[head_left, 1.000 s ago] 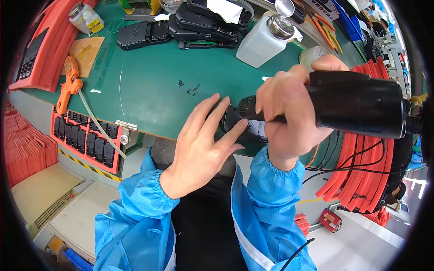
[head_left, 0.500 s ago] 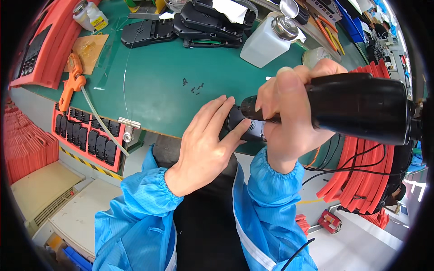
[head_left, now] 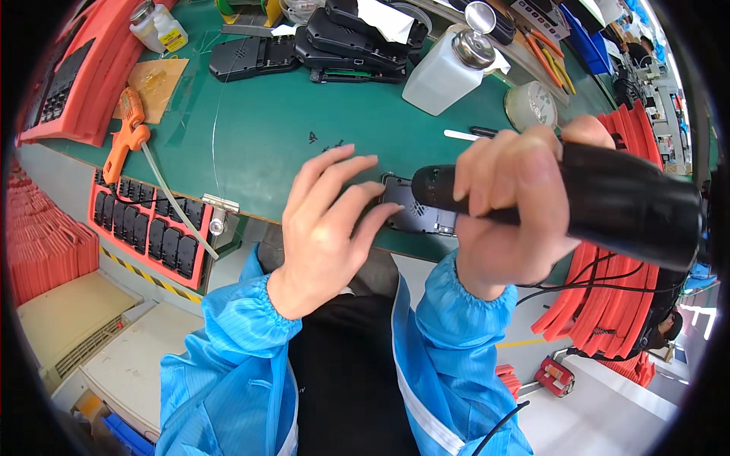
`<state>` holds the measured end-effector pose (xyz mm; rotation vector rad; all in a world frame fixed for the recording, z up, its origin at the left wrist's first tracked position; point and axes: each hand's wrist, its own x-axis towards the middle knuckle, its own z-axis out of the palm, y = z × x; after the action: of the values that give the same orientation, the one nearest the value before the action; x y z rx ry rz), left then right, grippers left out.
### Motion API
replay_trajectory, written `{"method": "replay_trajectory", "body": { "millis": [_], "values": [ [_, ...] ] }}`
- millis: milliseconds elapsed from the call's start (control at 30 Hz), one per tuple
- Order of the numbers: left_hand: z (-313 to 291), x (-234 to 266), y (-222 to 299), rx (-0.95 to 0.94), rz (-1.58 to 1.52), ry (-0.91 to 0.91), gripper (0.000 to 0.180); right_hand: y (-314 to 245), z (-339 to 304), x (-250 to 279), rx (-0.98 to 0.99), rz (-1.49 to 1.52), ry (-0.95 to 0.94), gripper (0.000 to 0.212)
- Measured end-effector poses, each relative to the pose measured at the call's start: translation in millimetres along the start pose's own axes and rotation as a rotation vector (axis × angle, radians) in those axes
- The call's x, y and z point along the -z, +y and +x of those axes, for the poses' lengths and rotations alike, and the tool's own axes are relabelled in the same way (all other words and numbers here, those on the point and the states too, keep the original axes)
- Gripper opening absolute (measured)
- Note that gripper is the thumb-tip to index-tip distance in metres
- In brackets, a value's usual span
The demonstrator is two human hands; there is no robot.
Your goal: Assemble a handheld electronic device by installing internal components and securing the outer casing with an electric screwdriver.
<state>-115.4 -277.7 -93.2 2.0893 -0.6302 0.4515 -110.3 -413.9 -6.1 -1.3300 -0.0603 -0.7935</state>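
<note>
My right hand [head_left: 513, 213] is wrapped round a thick black electric screwdriver [head_left: 635, 201], its narrow end pointing left. Beneath that end a dark, flat device housing [head_left: 411, 216] with a patch of speaker slots lies at the table's front edge; its right part is covered. My left hand [head_left: 319, 220] hovers just left of the housing, fingers spread and bent, holding nothing. Beyond its fingertips are several small black screws [head_left: 312, 137], partly hidden by the fingers. The screwdriver's bit cannot be made out.
Behind stand a white pump bottle [head_left: 445, 72] and stacked black housings [head_left: 350, 45]. An orange glue gun [head_left: 125, 140] lies left, near a red tray [head_left: 144, 228] of black parts. Red trays [head_left: 608, 292] and black cables fill the right. A round jar [head_left: 530, 105] stands near pliers [head_left: 559, 68].
My left hand has let go of the housing and drawn back left, fingers spreading. My right hand has moved right and slightly down with the screwdriver, uncovering more of the housing.
</note>
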Motion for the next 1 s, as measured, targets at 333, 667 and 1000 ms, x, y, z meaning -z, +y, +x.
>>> {"method": "replay_trajectory", "body": {
  "millis": [333,667,1000],
  "values": [
    [14,10,-28,-0.074,0.122,-0.025,0.023,-6,-16,20,-0.017,0.103,-0.203,0.041],
    [11,8,-10,-0.112,-0.025,-0.425,0.078,-2,-29,27,-0.163,0.016,-0.180,0.047],
    [11,-7,-15,-0.187,-0.066,-0.394,0.074,10,-34,28,-0.031,0.036,-0.306,0.049]
  ]
}}
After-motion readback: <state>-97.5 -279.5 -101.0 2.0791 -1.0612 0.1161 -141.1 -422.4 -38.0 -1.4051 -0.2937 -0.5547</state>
